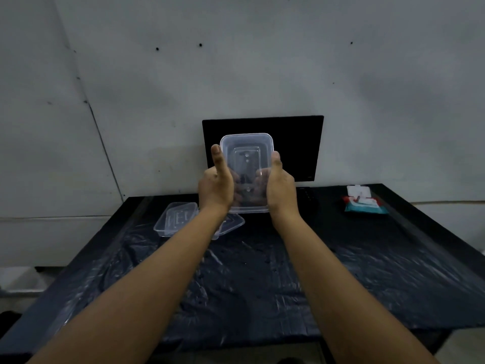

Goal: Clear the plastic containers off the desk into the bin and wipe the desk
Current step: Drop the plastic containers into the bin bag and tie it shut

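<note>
Desk lid (pixel 231 223) (half behind forearm)

free: desk front (pixel 262 285) | blocked: monitor (pixel 294 143) rear, wipes pack (pixel 364 203) right

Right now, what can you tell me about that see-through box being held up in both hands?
The clear plastic container is a shallow rectangular tub with rounded corners and a raised rim. It looks empty. It is lifted off the desk and tilted so its open side faces the camera, in front of the dark monitor. The left hand and right hand grip its two long sides, fingers showing through its base.
</note>
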